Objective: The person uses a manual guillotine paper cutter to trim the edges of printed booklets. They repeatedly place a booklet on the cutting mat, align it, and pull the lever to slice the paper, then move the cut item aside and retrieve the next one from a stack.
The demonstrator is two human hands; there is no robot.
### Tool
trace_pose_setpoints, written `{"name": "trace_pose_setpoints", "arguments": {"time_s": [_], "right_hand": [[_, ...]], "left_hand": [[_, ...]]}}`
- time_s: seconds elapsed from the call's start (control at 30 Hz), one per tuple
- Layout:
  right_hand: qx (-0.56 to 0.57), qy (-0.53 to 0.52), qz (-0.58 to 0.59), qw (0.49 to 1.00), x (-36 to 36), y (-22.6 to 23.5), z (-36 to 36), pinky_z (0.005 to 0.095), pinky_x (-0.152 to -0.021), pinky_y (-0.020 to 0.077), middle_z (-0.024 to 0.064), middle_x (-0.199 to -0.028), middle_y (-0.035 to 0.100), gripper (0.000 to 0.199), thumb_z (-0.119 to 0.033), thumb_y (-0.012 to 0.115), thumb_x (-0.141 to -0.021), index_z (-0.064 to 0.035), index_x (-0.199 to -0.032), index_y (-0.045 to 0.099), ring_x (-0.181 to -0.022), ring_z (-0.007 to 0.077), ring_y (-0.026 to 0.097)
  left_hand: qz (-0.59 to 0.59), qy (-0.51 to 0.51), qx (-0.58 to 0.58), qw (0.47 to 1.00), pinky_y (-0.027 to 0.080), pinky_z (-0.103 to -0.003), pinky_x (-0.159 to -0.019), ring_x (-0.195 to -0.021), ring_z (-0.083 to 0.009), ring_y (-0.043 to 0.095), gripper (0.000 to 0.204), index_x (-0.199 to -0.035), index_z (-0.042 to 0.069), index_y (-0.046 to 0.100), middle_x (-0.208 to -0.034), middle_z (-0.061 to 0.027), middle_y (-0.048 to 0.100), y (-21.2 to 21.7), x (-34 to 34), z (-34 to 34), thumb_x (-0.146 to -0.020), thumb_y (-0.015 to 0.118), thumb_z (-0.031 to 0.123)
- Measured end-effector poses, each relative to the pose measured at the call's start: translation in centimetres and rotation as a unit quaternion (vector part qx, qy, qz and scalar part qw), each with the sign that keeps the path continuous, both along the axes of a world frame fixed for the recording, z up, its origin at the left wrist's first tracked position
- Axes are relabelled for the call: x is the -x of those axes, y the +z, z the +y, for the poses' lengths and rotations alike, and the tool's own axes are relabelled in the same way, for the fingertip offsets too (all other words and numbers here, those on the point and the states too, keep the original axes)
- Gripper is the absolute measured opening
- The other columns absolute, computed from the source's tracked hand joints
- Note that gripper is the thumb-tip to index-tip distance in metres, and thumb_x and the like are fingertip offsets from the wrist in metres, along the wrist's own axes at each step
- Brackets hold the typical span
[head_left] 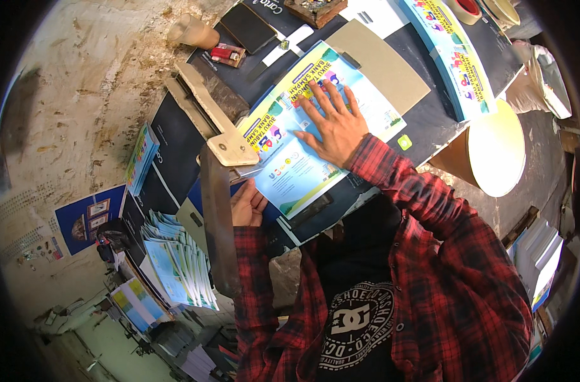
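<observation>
My right hand (336, 124) lies flat, fingers spread, on a light-blue printed booklet (296, 172) on the dark cutting board (430, 121). My left hand (247, 205) rests at the booklet's lower-left edge, fingers extended, right beside the long metal blade arm (217, 223) of a paper cutter. The cutter's pale wooden handle (229, 149) sits just left of the booklet. More dark-blue covers show under the booklet. Whether my left fingers pinch the pages is unclear.
A fanned pile of the same booklets (175, 261) lies lower left, another stack (140, 156) left, and a long row (455, 63) upper right. A cardboard sheet (382, 63), black pouch (248, 27), red packet (226, 54), tape roll (465, 7) and round cream board (496, 146) surround them.
</observation>
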State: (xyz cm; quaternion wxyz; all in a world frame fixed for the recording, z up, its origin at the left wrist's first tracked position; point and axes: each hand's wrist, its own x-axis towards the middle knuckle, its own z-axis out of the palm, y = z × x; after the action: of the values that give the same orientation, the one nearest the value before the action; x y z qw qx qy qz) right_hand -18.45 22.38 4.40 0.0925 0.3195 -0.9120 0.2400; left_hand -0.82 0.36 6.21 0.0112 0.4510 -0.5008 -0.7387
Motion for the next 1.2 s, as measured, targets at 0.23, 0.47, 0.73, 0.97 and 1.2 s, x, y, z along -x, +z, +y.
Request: {"name": "trace_pose_setpoints", "arguments": {"time_s": [0.23, 0.47, 0.73, 0.97, 1.2], "right_hand": [[-0.003, 0.016, -0.053, 0.998, -3.5, 1.0, -4.4, 0.0553, -0.118, 0.0158, 0.0169, -0.154, 0.034, 0.065, -0.053, 0.052, -0.093, -0.0129, -0.144, 0.046, -0.145, 0.0341, 0.027], [-0.01, 0.027, -0.055, 0.998, -4.7, 0.8, -6.2, 0.0579, -0.116, 0.0155, 0.014, -0.156, 0.033, 0.062, -0.054, 0.054, -0.091, -0.0215, -0.144, 0.048, -0.146, 0.0343, 0.026], [-0.045, 0.033, -0.007, 0.998, -4.8, 0.3, -6.5, 0.0586, -0.115, 0.0179, 0.0125, -0.155, 0.034, 0.062, -0.054, 0.053, -0.092, -0.0246, -0.146, 0.044, -0.144, 0.0335, 0.028], [-0.091, 0.052, 0.022, 0.994, -4.5, -0.5, -6.7, 0.058, -0.114, 0.0205, 0.012, -0.155, 0.035, 0.055, -0.047, 0.051, -0.096, -0.0258, -0.146, 0.044, -0.144, 0.035, 0.028], [0.072, 0.136, 0.036, 0.987, -0.8, 4.8, -4.4, 0.0477, -0.104, 0.0419, 0.0323, -0.131, 0.053, 0.051, -0.024, 0.072, -0.086, 0.0045, -0.126, 0.058, -0.124, 0.0452, 0.052]], "left_hand": [[-0.013, 0.009, -0.011, 1.0, 0.059, -0.034, -0.079, -0.093, -0.0216, 0.071, 0.03, -0.117, -0.002, 0.062, -0.109, -0.013, 0.07, -0.1, -0.1, -0.3, -0.096, 0.064, 0.019], [-0.047, -0.004, 0.054, 0.997, 0.056, -0.026, -0.063, -0.072, -0.0106, 0.068, 0.024, -0.107, 0.006, 0.067, -0.09, -0.0028, 0.071, -0.5, 0.7, -0.1, -0.092, 0.071, 0.024], [0.126, -0.056, 0.501, 0.855, 0.042, -0.039, -0.102, -0.119, -0.0297, 0.056, 0.043, -0.125, -0.001, 0.059, -0.127, -0.0175, 0.06, -3.3, -1.4, 3.4, -0.089, 0.07, 0.019], [0.021, -0.209, 0.713, 0.669, 0.032, -0.056, -0.107, -0.131, -0.0348, 0.043, 0.049, -0.131, 0.005, 0.055, -0.138, -0.0122, 0.05, -3.0, -2.3, 4.9, -0.091, 0.061, 0.032], [0.02, -0.187, 0.711, 0.678, 0.03, -0.055, -0.109, -0.133, -0.0334, 0.042, 0.053, -0.135, 0.006, 0.053, -0.141, -0.0078, 0.048, -2.2, -2.1, 5.2, -0.092, 0.057, 0.036]]}}
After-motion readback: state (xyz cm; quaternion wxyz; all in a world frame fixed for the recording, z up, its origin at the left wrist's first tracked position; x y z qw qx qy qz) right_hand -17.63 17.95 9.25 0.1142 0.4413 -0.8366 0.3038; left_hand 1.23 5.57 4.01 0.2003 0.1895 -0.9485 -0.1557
